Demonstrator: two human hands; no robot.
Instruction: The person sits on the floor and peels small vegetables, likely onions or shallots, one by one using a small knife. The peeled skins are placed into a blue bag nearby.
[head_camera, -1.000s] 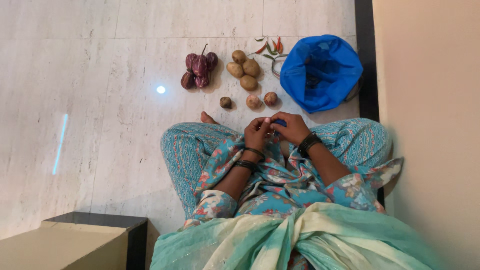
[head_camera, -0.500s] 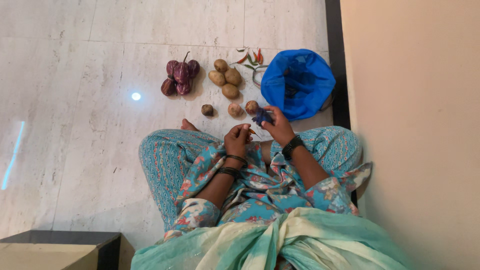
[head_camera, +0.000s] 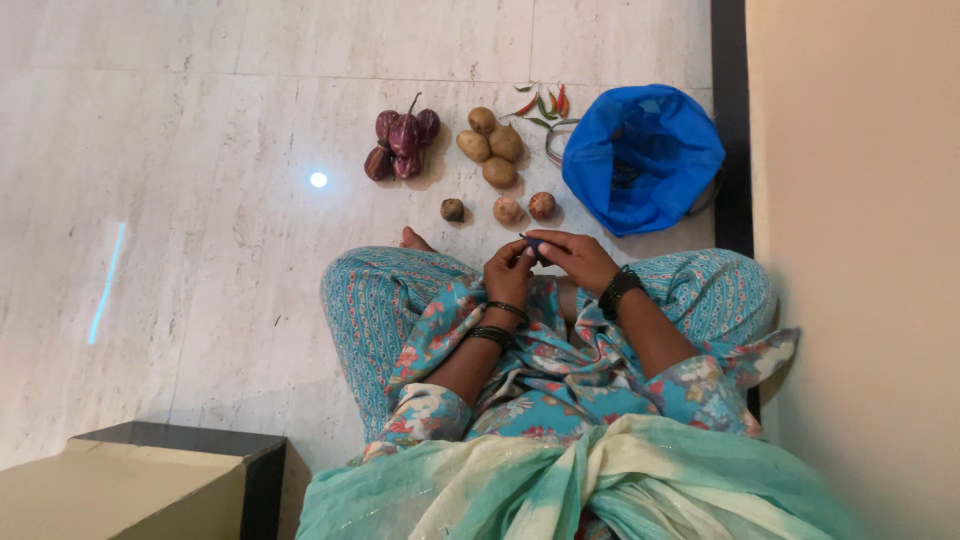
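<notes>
Both hands work together over the lap at the near edge of the floor spread: left hand (head_camera: 510, 272) curled, fingertips pinched on something small I can't make out; right hand (head_camera: 572, 258) closed round a small dark-blue tool (head_camera: 536, 244), likely a peeler or knife, type unclear. The two hands touch at the fingertips. Progress, my read: early. On the floor (head_camera: 200, 200) nothing looks cut or peeled: purple aubergines (head_camera: 402, 134) in a cluster, potatoes (head_camera: 489, 145) piled just to their right, three small round vegetables (head_camera: 507, 208) in a row nearest the knees, chillies (head_camera: 543, 101) at the far edge. Blue bag (head_camera: 643, 150) sits open by the wall, a metal rim showing under its left side. No peelings or cut pieces visible anywhere, so most produce is untouched.
</notes>
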